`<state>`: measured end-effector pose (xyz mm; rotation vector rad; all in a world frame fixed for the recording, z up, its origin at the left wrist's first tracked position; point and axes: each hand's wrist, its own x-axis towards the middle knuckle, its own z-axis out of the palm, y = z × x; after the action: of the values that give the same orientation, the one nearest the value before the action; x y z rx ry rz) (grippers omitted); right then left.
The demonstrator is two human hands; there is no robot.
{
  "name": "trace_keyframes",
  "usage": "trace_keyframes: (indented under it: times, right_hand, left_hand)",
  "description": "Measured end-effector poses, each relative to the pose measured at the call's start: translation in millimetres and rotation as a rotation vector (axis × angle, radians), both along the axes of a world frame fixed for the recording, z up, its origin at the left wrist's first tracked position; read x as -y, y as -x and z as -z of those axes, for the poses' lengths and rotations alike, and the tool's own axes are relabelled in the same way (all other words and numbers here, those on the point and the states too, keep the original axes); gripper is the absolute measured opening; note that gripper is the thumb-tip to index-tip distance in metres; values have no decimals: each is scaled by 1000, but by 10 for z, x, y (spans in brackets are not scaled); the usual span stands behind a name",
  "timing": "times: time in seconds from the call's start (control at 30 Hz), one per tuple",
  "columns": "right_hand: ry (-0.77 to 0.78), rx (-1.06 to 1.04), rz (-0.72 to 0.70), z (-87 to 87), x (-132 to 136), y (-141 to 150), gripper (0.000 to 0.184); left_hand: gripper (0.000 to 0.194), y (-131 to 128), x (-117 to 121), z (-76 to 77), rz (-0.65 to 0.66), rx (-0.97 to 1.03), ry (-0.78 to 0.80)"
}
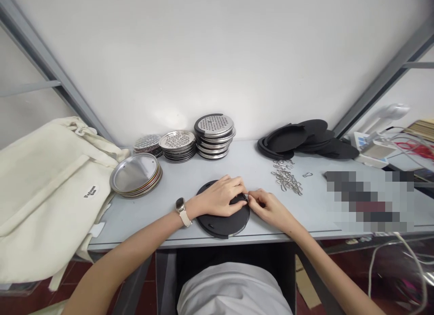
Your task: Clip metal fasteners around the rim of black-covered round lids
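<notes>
A black round disc [226,224] lies flat at the front middle of the table. It has small slots near its rim and a light strip at its lower right edge. My left hand [222,195] rests across its top, with thumb and fingers closed on the disc's right edge. At that same edge, my right hand [266,206] pinches with thumb and forefinger. What it holds is too small and too covered to make out. To the right lies a pile of small metal clips [287,179], with one loose clip [307,174] beside it.
Perforated metal discs stand in a tall stack [215,138] and a lower stack [177,145] at the back. Plain metal lids [135,172] are piled left, near a cream bag [50,193]. Black covers [291,138] lie back right. A power strip [369,152] with cables stands far right.
</notes>
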<state>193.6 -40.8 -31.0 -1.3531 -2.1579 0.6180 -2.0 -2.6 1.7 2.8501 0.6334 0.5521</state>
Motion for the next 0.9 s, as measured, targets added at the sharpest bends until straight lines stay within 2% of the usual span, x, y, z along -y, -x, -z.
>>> trace_keyframes:
  times: [0.27,0.47,0.9]
  right_hand:
    - [-23,17,-49,-5,21,17,33]
    - [-13,26,-21,13,11,26,35]
    - [17,17,-80,-12,-22,-25,34]
  left_hand:
    - [18,9,-17,3,-44,19,-23]
    - [23,-7,-2,0,-98,26,-47]
    - [17,10,-6,-30,-45,2,-71]
